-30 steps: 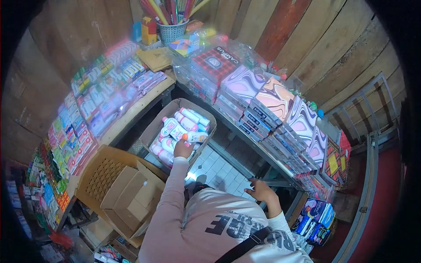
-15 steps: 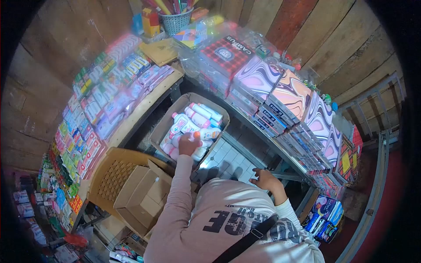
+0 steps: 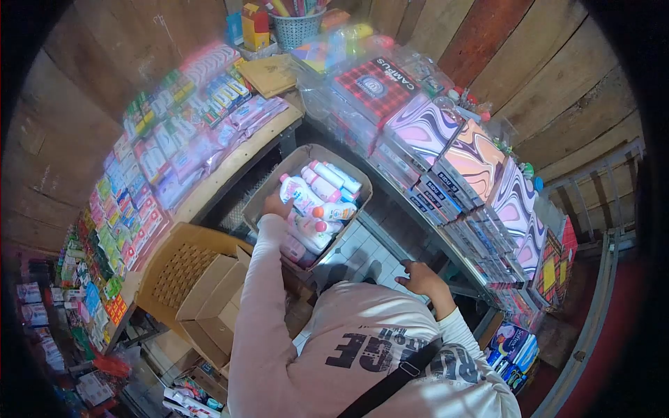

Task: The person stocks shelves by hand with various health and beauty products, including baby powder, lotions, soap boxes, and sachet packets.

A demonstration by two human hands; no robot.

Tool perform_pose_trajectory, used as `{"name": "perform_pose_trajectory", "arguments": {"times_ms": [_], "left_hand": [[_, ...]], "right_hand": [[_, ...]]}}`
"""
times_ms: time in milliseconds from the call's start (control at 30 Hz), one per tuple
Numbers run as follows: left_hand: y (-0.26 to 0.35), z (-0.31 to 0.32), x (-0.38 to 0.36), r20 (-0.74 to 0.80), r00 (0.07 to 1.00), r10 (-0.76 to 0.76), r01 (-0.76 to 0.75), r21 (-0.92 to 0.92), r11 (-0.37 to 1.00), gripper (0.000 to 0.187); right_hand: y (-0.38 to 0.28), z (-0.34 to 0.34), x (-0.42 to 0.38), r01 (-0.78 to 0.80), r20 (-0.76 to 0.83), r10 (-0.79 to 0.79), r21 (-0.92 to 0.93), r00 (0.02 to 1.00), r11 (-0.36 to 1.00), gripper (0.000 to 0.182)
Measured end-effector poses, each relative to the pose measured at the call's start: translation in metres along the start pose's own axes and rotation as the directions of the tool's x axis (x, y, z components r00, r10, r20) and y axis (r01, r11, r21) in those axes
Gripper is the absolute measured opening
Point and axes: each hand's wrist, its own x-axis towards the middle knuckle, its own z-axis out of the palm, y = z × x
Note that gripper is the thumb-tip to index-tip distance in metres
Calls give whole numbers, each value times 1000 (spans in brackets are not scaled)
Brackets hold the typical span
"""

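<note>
My left hand (image 3: pixel 277 206) reaches into the left side of a cardboard box (image 3: pixel 254 182) filled with several bottles. Its fingertips lie beside a white bottle with a pink cap (image 3: pixel 298 195); their grip is partly hidden. A small bottle with an orange cap (image 3: pixel 334 212) lies to the right, with pink-and-white bottles (image 3: pixel 320 187) above it. Lower in the box, a white bottle (image 3: pixel 311 235) lies partly over others. My right hand (image 3: pixel 424 280) hangs past the box's right side, thumb and forefinger apart, holding nothing.
An opened carton (image 3: pixel 212 296) rests on a woven brown chair (image 3: pixel 178 261) at left. Packaged goods cover the left table (image 3: pixel 209 182). Stacked notebooks (image 3: pixel 446 164) fill the right table. A basket (image 3: pixel 298 29) stands at the back, and a metal rail (image 3: pixel 601 306) runs along the right.
My left hand has moved left across the bottles, from beside the orange-capped one to the box's left side. My right hand stays near the same place. The view has shifted slightly.
</note>
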Motion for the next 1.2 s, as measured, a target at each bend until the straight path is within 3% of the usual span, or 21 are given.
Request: {"name": "perform_pose_trajectory", "arguments": {"times_ms": [67, 100, 200, 233, 300, 333, 433, 567, 633, 733, 767, 867, 967, 1067, 1100, 1200], "left_hand": [[7, -12, -8, -64, 979, -194, 201, 125, 972, 52], [2, -2, -7, -243, 956, -167, 222, 220, 950, 48], [35, -22, -46, -443, 882, 160, 39, 408, 912, 45], [23, -6, -39, -440, 839, 322, -164, 359, 919, 47], [34, 6, -42, -208, 975, 80, -42, 180, 983, 51], [40, 9, -45, -70, 997, -36, 43, 101, 994, 53], [35, 29, -44, 23, 994, -109, 104, 140, 985, 62], [16, 56, -23, -70, 993, -94, 96, 19, 995, 69], [20, 52, -15, -145, 979, -146, 125, -144, 982, 76], [35, 48, 2, -79, 951, -298, 283, -155, 946, 69], [43, 50, 5, -226, 942, -247, 222, -129, 966, 70], [98, 21, -16, -365, 922, 126, -156, -54, 986, 84], [160, -6, -42, -159, 987, 30, -45, -90, 995, 106], [187, 14, -42, -140, 990, -2, 30, 199, 980, 117], [191, 22, -42, -111, 993, 50, -9, 347, 938, 109], [175, 70, -19, -236, 952, 196, -48, 515, 856, 98]], "right_hand": [[20, 8, 9, 60, -44, -62, -53, 997, 997, 62], [19, 8, 9, 52, -37, -55, -66, 998, 996, 62], [10, 1, 13, 49, -18, -51, -99, 999, 994, 61], [6, -2, 15, 57, -11, -58, -105, 998, 993, 61], [-3, -4, 15, 53, 7, -53, -106, 999, 993, 61], [-7, -5, 15, 44, 20, -42, -103, 999, 994, 61], [-10, -4, 18, 55, 25, -53, -49, 998, 997, 58], [-4, 0, 15, 45, 35, -44, -19, 998, 999, 58], [3, 4, 14, 36, 41, -35, -22, 999, 999, 58], [15, 14, 15, 21, 40, -20, -29, 999, 999, 58], [17, 14, 15, 14, 41, -13, -33, 999, 999, 58], [20, 13, 11, -16, 46, 18, -38, 999, 999, 59], [29, 22, 12, -26, 53, 28, -52, 998, 998, 61], [37, 25, 16, -23, 29, 25, -71, 999, 997, 64], [38, 26, 16, -25, 26, 27, -63, 999, 998, 64], [31, 18, 12, -54, 38, 56, -43, 998, 998, 63]]}}
